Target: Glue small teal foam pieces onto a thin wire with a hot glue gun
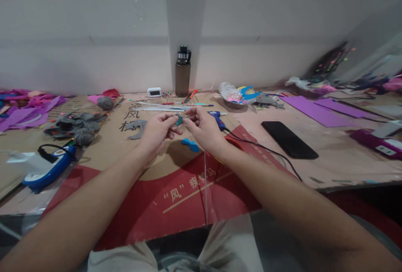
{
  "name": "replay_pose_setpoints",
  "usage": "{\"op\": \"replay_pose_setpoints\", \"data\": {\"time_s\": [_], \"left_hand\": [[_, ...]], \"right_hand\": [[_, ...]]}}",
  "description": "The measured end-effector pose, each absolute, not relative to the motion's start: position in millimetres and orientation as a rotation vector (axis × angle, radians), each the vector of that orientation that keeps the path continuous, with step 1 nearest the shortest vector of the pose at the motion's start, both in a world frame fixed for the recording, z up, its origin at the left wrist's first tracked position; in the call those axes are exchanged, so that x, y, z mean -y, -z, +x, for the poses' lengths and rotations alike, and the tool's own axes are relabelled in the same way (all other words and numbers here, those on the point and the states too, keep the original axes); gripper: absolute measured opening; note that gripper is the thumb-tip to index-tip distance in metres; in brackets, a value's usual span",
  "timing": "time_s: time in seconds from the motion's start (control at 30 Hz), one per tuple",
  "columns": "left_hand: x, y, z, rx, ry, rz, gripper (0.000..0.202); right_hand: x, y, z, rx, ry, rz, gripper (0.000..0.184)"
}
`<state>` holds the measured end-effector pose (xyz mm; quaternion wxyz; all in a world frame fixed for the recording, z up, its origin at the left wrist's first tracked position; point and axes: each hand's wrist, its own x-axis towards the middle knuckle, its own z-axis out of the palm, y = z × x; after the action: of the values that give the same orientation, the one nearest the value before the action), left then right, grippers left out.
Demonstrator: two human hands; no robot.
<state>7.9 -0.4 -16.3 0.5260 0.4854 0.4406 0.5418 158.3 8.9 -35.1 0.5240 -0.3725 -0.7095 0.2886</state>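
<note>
Between the fingertips of both my hands is a small teal piece (179, 120), perhaps felt; its shape is partly covered. My left hand (160, 129) pinches it from the left with thumb and forefinger. From the other side my right hand (201, 124) grips it with bent fingers. Just below them a blue cut-out piece (190, 144) lies on the cardboard sheet (179, 167). Grey cut scraps (137, 129) lie left of my left hand. A blue glue gun (217, 119) with a black cord rests beyond my right wrist, partly hidden by it.
A dark bottle (182, 73) stands by the wall beside a small white clock (154, 92). At right are a black phone (289, 139), purple sheets (314, 111) and a bowl (234, 103) of bits. A blue power strip (52, 169) and grey yarn balls (84, 137) lie left.
</note>
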Motion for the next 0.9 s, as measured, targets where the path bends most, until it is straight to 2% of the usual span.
{"op": "replay_pose_setpoints", "data": {"time_s": [0.13,0.3,0.47,0.67,0.9], "left_hand": [[-0.8,15.8,8.2,-1.071,-1.355,1.127,0.021],[1.6,15.7,11.3,-1.011,-1.355,1.127,0.024],[3.2,16.0,13.2,-0.989,-1.338,1.127,0.026],[3.4,16.5,14.5,-0.968,-1.312,1.134,0.024],[4.0,19.8,17.2,-1.005,-1.310,1.163,0.021]], "right_hand": [[-7.5,32.4,156.6,1.651,-0.768,-0.879,0.013],[-7.3,29.2,152.5,1.512,-0.995,-0.931,0.018],[-10.0,30.0,152.5,1.463,-0.999,-0.979,0.024],[-12.0,32.2,153.3,1.430,-1.012,-1.011,0.023],[-7.5,26.8,149.3,1.216,-1.233,-1.007,0.023]]}}
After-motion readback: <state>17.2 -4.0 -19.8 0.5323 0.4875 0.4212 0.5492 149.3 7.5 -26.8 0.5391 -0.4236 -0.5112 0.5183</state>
